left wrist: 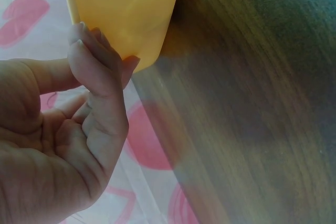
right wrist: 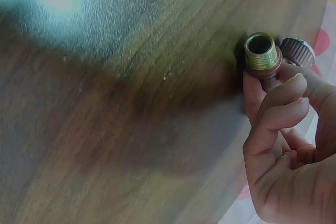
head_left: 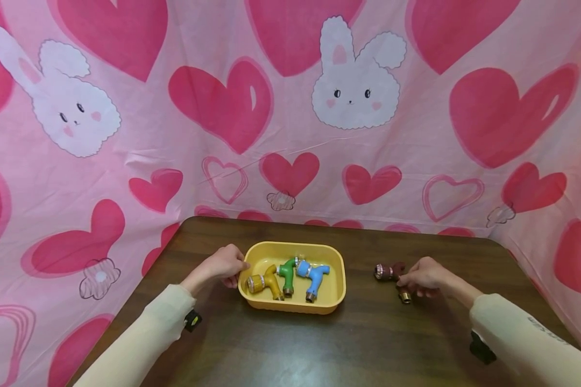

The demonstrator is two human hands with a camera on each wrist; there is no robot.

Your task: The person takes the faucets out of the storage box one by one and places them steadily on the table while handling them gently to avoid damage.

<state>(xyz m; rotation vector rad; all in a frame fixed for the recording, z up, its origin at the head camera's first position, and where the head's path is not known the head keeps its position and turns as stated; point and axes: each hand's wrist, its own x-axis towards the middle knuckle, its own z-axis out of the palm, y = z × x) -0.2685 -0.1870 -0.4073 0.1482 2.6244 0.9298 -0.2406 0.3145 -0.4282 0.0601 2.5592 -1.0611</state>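
A yellow plastic tray (head_left: 290, 308) sits on the table, and my left hand (head_left: 226, 263) pinches its left rim. In the left wrist view, the fingers of the left hand (left wrist: 100, 103) meet the tray wall (left wrist: 126, 14). Inside the tray lie a yellow faucet (head_left: 270, 280), a green faucet (head_left: 288, 274) and a blue faucet (head_left: 313, 277). To the right of the tray, my right hand (head_left: 426, 277) pinches a dark red faucet (head_left: 389, 271). Its brass threaded end (right wrist: 261, 51) and ribbed knob (right wrist: 298, 52) show in the right wrist view; the fingers hide part of its body.
The brown wooden table (head_left: 290, 349) carries the tray and the dark red faucet. Behind and beside it hangs a pink cloth (head_left: 290, 140) printed with hearts and rabbits. The table's back edge runs close to the cloth.
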